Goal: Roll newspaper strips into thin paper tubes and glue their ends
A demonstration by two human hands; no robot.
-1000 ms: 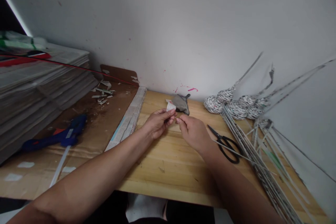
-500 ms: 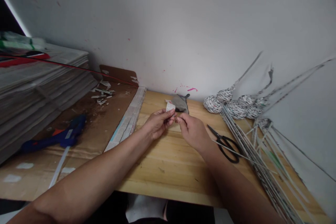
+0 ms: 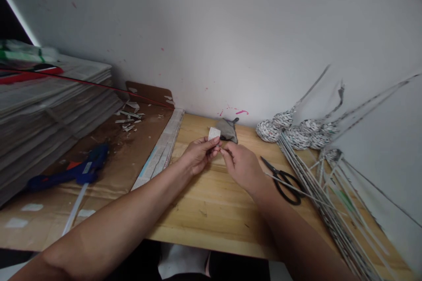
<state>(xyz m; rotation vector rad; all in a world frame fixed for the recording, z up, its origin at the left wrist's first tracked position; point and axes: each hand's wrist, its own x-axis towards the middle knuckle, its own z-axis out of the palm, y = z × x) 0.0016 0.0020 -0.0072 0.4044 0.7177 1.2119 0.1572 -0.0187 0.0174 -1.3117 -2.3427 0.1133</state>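
Note:
Above the wooden table, my left hand (image 3: 203, 153) pinches a small strip of printed newspaper (image 3: 214, 133), whose pale upper part stands up past the thumb. Close beside it, the thumb and fingers of my right hand (image 3: 240, 160) are closed on the strip's narrow lower end. The fingertips of both hands nearly meet, and they hide most of that end. Behind the paper lies a crumpled grey cloth (image 3: 227, 130). Black-handled scissors (image 3: 286, 183) rest to the right of my right hand.
Several woven paper balls (image 3: 268, 131) with long tails sit against the wall at right. A bundle of rolled paper sticks (image 3: 308, 180) runs toward the front edge. On the left are a blue glue gun (image 3: 87, 169) on cardboard (image 3: 115, 184), paper scraps (image 3: 127, 125) and stacked newspapers (image 3: 56, 109).
The upper part of the paper strip has turned slightly, and its side flap shows less. My right fingers have shifted a little at the lower end. Other things stay in place.

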